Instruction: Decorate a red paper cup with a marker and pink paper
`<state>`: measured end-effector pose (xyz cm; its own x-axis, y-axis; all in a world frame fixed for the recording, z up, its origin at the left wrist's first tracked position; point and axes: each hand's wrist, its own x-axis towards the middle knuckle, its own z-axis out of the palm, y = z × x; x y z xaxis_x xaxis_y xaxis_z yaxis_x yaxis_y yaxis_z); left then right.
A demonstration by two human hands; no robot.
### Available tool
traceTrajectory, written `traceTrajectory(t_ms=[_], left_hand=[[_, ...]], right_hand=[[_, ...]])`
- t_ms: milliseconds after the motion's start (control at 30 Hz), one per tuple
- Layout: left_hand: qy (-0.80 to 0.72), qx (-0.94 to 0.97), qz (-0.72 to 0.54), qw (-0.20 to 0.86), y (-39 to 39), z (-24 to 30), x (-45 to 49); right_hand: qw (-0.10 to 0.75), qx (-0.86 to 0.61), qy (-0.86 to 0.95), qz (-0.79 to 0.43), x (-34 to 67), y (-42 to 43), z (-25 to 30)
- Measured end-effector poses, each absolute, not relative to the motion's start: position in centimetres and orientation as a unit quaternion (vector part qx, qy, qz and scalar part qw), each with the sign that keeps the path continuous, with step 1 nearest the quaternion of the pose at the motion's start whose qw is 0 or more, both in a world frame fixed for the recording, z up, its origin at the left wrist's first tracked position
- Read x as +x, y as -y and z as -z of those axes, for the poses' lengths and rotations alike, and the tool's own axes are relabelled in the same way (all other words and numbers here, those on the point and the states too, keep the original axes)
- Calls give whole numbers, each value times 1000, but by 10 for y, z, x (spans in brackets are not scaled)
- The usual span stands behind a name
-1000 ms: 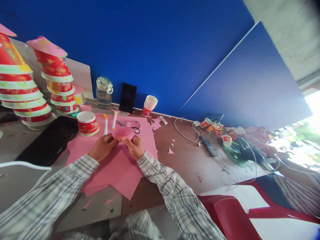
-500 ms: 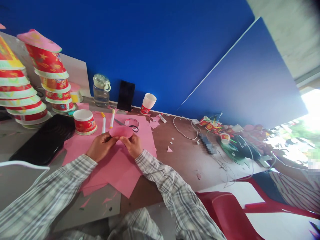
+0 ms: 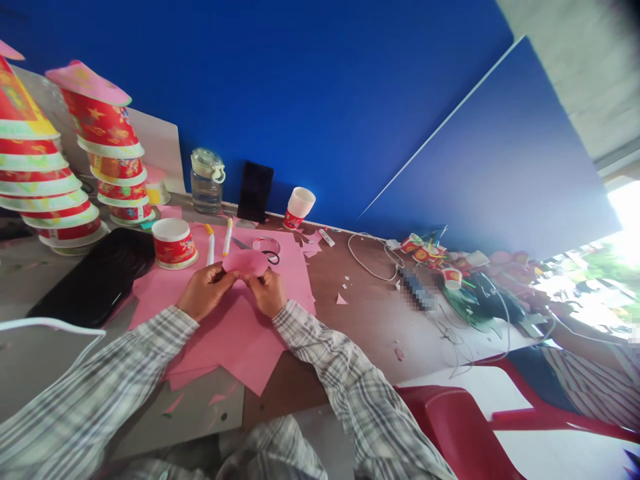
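Both my hands hold a small round pink paper piece (image 3: 246, 261) just above the pink paper sheets (image 3: 235, 333) spread on the table. My left hand (image 3: 204, 293) pinches its left edge and my right hand (image 3: 270, 293) pinches its right edge, fingers closed on it. Behind the piece lie scissors (image 3: 265, 248) and two white markers (image 3: 219, 243). A red paper cup (image 3: 173, 244) stands upside down to the left of my hands.
Stacks of red cups with pink cone tops (image 3: 107, 143) rise at far left. A black pad (image 3: 95, 280), water jar (image 3: 206, 181), dark phone (image 3: 255, 193), tilted cup (image 3: 298, 208), cables (image 3: 370, 260) and craft clutter (image 3: 460, 280) sit around. Another person's arm (image 3: 585, 337) is at right, by red chairs (image 3: 450, 433).
My hands stay on the pink piece, with only small finger shifts. The view has drifted slightly.
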<state>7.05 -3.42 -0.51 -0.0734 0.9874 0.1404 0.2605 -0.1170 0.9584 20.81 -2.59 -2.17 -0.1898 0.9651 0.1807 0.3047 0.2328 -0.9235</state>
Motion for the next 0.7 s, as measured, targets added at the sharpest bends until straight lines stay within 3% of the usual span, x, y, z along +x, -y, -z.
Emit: traceTrajectory(t_ms=[267,467,533,700], left_hand=[[-547,567,-489,374,34,1,70],[-531,616,-473,339,32,15,68],[-533,649,-458,291,33,17,65],[-554,644,-527,21,37,-2,44]], right_hand=[[455,-456,619,-449,210,22,22],[481,-480,605,-414,214,19,25],[493,-484,603,-399,214,19,26],[520,-517,579,-358,214,12,31]])
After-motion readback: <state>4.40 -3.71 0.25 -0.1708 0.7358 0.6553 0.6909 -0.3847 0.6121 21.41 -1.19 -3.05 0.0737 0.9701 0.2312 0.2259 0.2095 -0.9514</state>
